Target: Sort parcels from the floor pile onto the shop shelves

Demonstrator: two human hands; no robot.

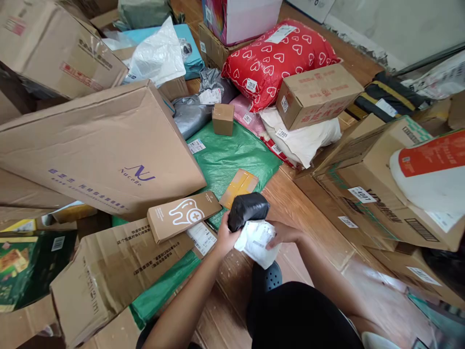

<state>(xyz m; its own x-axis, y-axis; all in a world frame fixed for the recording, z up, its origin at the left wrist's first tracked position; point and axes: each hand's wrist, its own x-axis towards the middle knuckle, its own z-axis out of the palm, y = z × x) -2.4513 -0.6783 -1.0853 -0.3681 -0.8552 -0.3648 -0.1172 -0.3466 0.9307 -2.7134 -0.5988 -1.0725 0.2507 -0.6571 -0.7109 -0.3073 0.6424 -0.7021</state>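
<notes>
Both hands busy with two small parcels, above a wooden floor (301,208).

Left hand (225,237): fingers curled round the lower end of a black parcel (250,208), which sticks up at its 1 o'clock, touching the palm. Right hand (285,235): closed on the edge of a white packet (254,245), which lies at its 9 o'clock, just under the black parcel and between the two hands. At 10 o'clock of the left hand, near it, a slim brown box (183,215) with a white rabbit print. At 12 o'clock a flat yellow-brown box (240,186) lies on a green bag (232,155). Farther at 12, a small cardboard cube (223,118); beyond it a red heart-print bag (279,58).
</notes>
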